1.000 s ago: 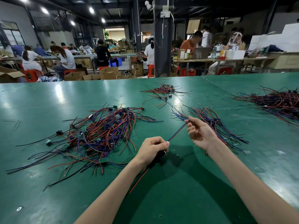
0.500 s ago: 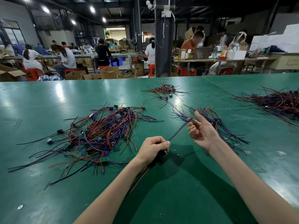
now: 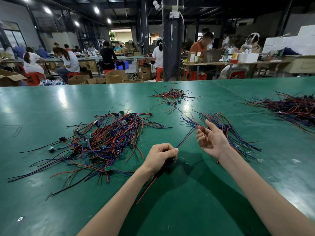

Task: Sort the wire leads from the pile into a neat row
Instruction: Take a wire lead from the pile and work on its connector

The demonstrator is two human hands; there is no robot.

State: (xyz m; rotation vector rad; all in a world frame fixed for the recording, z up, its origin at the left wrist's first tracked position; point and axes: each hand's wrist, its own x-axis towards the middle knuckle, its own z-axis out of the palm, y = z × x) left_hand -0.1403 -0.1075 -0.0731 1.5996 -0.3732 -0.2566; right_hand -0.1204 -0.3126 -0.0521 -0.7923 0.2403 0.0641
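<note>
**Sorting wire leads: one lead in hand, most of the pile untouched**

Nearest us, the left hand (image 3: 161, 156) is clenched around one wire lead (image 3: 185, 138). Its dark connector sits just under the fingers, a red strand hangs down toward us over the green table (image 3: 51, 103), and a blue-and-red pair rises away to the right. That pair ends at the right hand (image 3: 211, 138), which is turned palm up and released, with the thumb held away and the fingers loosely bent. The fingertips (image 3: 199, 128) are blurred, so we cannot tell whether they touch the end of the lead; nothing is pinched.

Just behind the right hand lies a fanned group of leads (image 3: 221, 122), roughly side by side, with their connectors gathered near the middle. We judge this to be the row so far, and it is loose rather than neat. To the left, the tangled pile (image 3: 105, 142) of red, blue and black leads with small green boards is far larger, so we judge that most of the sorting is left.

Farther back lie a small cluster (image 3: 172, 97) and, at the right edge, a dark heap (image 3: 293, 106). Beyond the table, seated workers (image 3: 68, 60) fill the hall.
</note>
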